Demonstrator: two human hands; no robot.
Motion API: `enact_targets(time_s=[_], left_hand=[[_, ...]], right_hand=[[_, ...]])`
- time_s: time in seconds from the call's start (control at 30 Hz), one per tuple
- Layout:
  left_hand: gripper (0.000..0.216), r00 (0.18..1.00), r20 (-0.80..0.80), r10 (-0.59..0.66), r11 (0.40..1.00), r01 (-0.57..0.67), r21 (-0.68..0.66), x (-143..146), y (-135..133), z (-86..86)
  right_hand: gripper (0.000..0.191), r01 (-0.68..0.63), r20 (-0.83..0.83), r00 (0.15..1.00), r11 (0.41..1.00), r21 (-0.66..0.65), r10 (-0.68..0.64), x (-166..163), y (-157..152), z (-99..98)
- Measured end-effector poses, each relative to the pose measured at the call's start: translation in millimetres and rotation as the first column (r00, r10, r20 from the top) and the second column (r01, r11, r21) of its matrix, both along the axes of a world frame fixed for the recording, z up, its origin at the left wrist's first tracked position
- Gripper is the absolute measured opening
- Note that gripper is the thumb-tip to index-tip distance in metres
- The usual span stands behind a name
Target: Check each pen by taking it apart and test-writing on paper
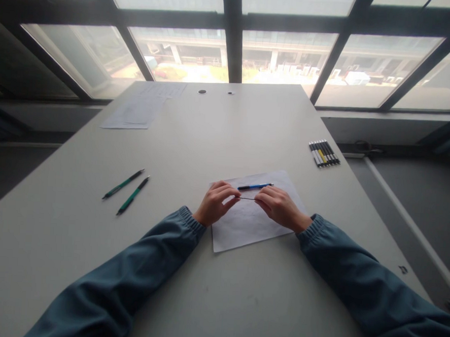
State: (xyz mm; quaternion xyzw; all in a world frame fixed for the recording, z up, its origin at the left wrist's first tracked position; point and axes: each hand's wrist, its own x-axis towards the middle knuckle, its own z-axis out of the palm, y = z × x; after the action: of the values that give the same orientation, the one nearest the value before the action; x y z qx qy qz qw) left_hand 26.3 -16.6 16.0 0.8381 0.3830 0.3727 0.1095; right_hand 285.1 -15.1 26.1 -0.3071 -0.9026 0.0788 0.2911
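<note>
Both of my hands rest on a white sheet of paper (244,225) on the grey table (211,137). My left hand (215,203) and my right hand (279,206) are closed in pinches on the two ends of a thin dark rod (247,198), perhaps a pen refill, held level between them. A blue pen (255,186) lies on the paper just beyond my fingertips, untouched.
Two green pens (128,189) lie to the left on the table. A row of several markers (324,153) sits near the right edge. Loose papers (137,110) lie at the far left. Two small round holes (202,92) are near the far edge, below the windows.
</note>
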Motion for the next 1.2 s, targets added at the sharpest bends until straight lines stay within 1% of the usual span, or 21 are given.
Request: enact_targets(time_s=[0.17, 0.27, 0.3, 0.43, 0.5, 0.63, 0.83, 1.07, 1.2], left_hand=[[0.010, 0.999, 0.033, -0.015, 1.000, 0.015, -0.011, 0, 0, 1.6], [0.028, 0.999, 0.049, -0.004, 0.999, 0.006, -0.043, -1, 1, 4.4], [0.030, 0.998, 0.060, 0.023, 0.998, -0.020, -0.051, -2, 2, 4.9], [0.018, 0.972, 0.073, 0.223, 0.974, -0.219, -0.056, -10, 9, 2.2], [0.018, 0.968, 0.030, 0.249, 0.968, -0.247, -0.046, -14, 12, -1.3], [0.017, 0.980, -0.047, 0.194, 0.979, -0.197, -0.057, -19, 15, -8.2], [0.022, 0.990, -0.072, 0.122, 0.983, -0.130, -0.127, -21, 16, -13.1], [0.013, 0.985, -0.118, 0.130, 0.980, -0.145, -0.135, -21, 17, -15.1], [0.009, 0.988, -0.090, 0.125, 0.983, -0.135, -0.123, -19, 15, -12.7]], right_hand=[[0.020, 0.008, -0.014, 1.000, 1.000, -0.010, -0.009, -2, -1, -0.8], [0.020, 0.017, -0.035, 0.999, 1.000, -0.018, -0.017, -1, 0, -2.0], [0.020, 0.024, -0.049, 0.998, 0.999, -0.023, -0.025, -1, 1, -2.9], [0.018, 0.083, -0.133, 0.987, 0.995, -0.061, -0.091, 2, 3, -8.8], [0.017, 0.118, -0.170, 0.977, 0.990, -0.078, -0.130, 3, 5, -11.6], [0.016, 0.171, -0.217, 0.957, 0.980, -0.105, -0.191, 5, 7, -15.3], [0.015, 0.201, -0.224, 0.948, 0.971, -0.130, -0.226, 5, 8, -18.4], [0.016, 0.198, -0.221, 0.949, 0.970, -0.142, -0.226, 5, 8, -17.1], [0.017, 0.193, -0.221, 0.950, 0.970, -0.146, -0.222, 4, 9, -17.9]])
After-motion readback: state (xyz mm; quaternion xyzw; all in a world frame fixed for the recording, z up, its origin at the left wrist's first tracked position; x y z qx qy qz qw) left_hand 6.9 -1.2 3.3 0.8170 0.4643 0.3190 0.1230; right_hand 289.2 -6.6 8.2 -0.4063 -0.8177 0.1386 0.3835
